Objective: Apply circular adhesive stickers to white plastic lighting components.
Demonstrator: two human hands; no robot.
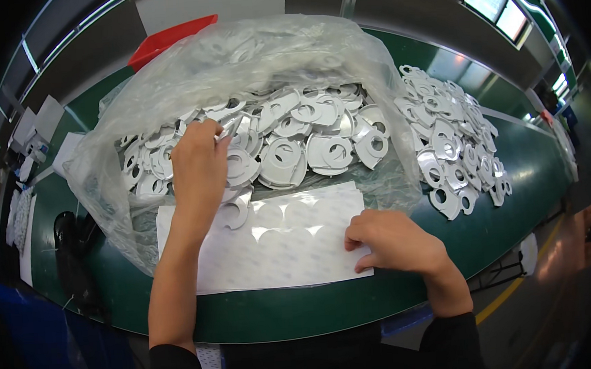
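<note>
My left hand (pixel 200 156) reaches into the mouth of a large clear plastic bag (pixel 247 55), its fingers closed on one of the silver-grey plates with round holes. Many more of these plates (pixel 282 159) fill the bag in a loose heap. In front of the bag lies a stack of white sheets (pixel 273 253), with shiny clear curved shapes on its upper part. One plate (pixel 235 210) rests at the sheets' top edge beside my left wrist. My right hand (pixel 394 241) is at the right edge of the sheets, fingers curled, thumb and fingertips apart and touching the paper.
A second pile of the silver-grey plates (pixel 445 148) lies on the green table (pixel 270 316) right of the bag. Behind the bag stands a red bin (pixel 165 42). A black object (pixel 72 245) sits at the left, near white papers and packets (pixel 23 218).
</note>
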